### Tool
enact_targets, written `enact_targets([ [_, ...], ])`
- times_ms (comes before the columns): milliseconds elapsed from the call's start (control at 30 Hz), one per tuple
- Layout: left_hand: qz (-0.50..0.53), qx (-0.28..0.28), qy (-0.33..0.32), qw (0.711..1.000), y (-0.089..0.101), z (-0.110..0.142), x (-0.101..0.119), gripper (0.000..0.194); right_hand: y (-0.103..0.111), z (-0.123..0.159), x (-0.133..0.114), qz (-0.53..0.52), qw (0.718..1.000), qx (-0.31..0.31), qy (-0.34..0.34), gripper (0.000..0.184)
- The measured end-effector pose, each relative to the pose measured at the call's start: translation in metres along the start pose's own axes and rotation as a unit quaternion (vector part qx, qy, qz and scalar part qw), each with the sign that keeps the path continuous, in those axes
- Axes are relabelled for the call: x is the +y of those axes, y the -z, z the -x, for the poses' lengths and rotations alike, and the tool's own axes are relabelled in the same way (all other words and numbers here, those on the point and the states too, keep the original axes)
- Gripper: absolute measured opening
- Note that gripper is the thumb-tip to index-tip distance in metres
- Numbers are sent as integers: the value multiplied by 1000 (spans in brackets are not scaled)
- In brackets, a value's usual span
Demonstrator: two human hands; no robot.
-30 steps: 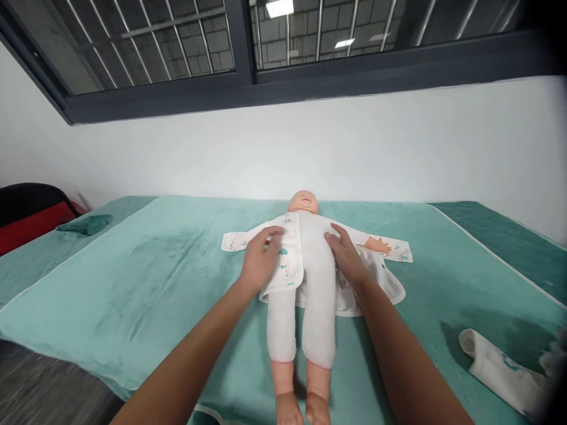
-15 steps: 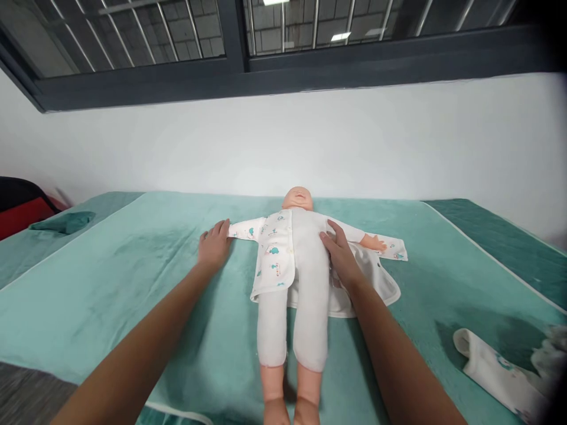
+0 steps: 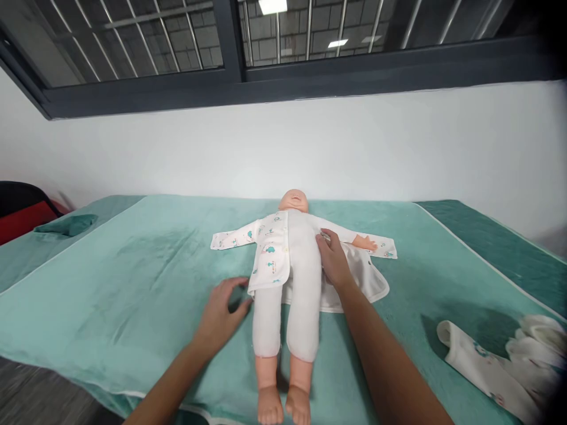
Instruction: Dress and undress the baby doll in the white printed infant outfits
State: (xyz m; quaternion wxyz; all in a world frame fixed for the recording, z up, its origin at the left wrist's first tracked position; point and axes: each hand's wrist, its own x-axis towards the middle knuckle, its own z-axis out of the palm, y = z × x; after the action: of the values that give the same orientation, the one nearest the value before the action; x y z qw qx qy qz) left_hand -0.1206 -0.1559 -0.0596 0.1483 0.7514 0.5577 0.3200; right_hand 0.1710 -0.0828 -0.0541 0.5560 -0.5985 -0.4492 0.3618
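Note:
A baby doll (image 3: 303,242) with a white cloth body lies on its back, head toward the wall. A white printed baby shirt (image 3: 272,248) covers one side of its chest, with the sleeve on the left spread out. The shirt's other half lies open under the doll, and a doll hand rests on that sleeve. My left hand (image 3: 221,313) is open beside the shirt's lower left corner, thumb and fingers apart. Against the doll's right-hand side in view, my right hand (image 3: 334,260) is closed, a bit of white shirt cloth showing between thumb and forefinger.
A green plush blanket (image 3: 133,265) covers the table. White printed baby clothing (image 3: 491,366) lies bunched at the lower right. A red and black item (image 3: 22,218) sits at the far left. Behind are a white wall (image 3: 266,147) and a dark-framed window (image 3: 239,77).
My left hand has left the sleeve cuff and come down to the shirt's lower corner. My right hand stays by the doll's side, its fingers now more curled. The view has shifted slightly.

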Motion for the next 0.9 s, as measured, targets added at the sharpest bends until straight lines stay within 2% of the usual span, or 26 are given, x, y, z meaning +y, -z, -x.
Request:
enact_targets([
  [67, -9, -25, -18, 999, 0, 6, 10, 28, 1, 7, -2, 25, 1000, 11, -2, 56],
  [167, -25, -16, -21, 999, -3, 4, 20, 16, 3, 23, -4, 44, 999, 16, -3, 52],
  [333, -23, 7, -38, 999, -7, 9, 24, 17, 11, 35, -1, 29, 999, -7, 41, 42],
  [433, -5, 15, -46, 999, -4, 17, 24, 16, 34, 19, 0, 7, 999, -16, 52, 35],
  [467, 6, 18, -53, 998, -3, 18, 26, 16, 47, 10, 0, 13, 998, 4, 60, 32],
  [533, 27, 35, -71, 996, -2, 14, 32, 17, 77, -10, 4, 61, 989, 94, 97, 28],
  [600, 51, 69, -80, 993, -4, 1, 43, 17, 107, -30, 13, 109, 966, 197, 125, 27],
  [667, 75, 85, -71, 991, -11, -22, 59, 23, 127, -43, 26, 124, 957, 238, 107, 32],
  [700, 84, 75, -59, 992, -15, -37, 67, 33, 133, -47, 32, 123, 958, 241, 94, 34],
  [767, 70, 13, -58, 996, -24, -68, 84, 44, 135, -47, 40, 120, 965, 220, 81, 38],
  [833, 4, -34, -98, 995, -33, -100, 99, 46, 130, -42, 42, 153, 966, 190, 88, 42],
  [900, -56, -63, -135, 987, -40, -126, 113, 46, 123, -36, 39, 226, 954, 174, 87, 42],
])
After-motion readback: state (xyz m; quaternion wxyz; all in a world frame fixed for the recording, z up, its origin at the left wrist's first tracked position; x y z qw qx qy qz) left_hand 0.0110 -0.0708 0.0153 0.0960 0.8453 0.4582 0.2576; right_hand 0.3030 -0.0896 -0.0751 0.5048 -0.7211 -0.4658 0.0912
